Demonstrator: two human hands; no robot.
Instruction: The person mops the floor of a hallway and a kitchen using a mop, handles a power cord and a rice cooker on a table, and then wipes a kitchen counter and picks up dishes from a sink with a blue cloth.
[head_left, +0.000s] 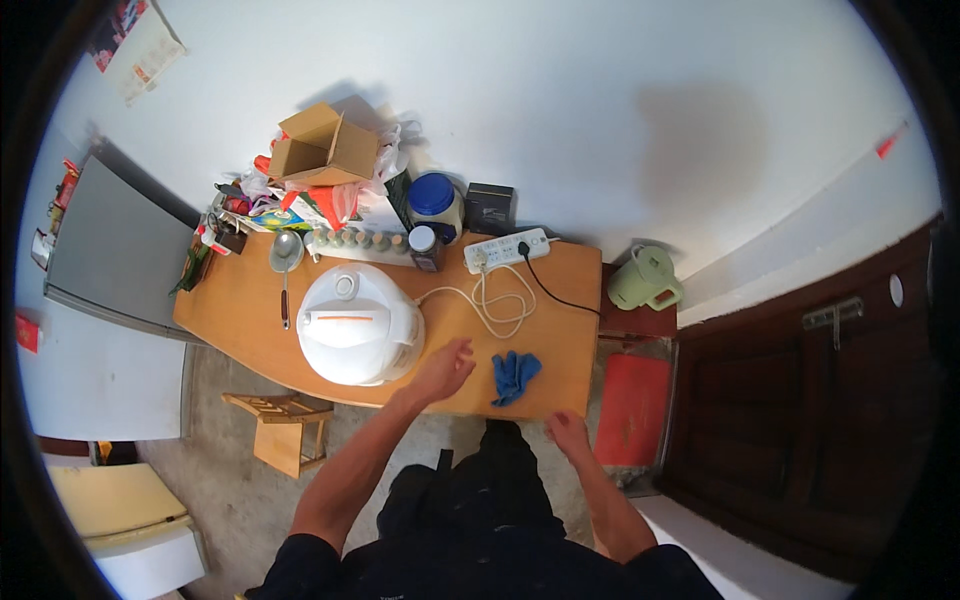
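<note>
My left hand is over the front part of the wooden table, its fingers loosely bent and apart, with nothing visible in it. Just left of it stands a white rice cooker, lid down, its pale cord running toward a white power strip. A crumpled blue cloth lies between my two hands, apart from both. By the table's front edge is my right hand, fingers curled; whether anything is inside is hidden.
Along the wall stand an open cardboard box, a blue-lidded jar, a dark box and several small bottles. A ladle rests at left. Right of the table is a green kettle; a wooden chair stands in front.
</note>
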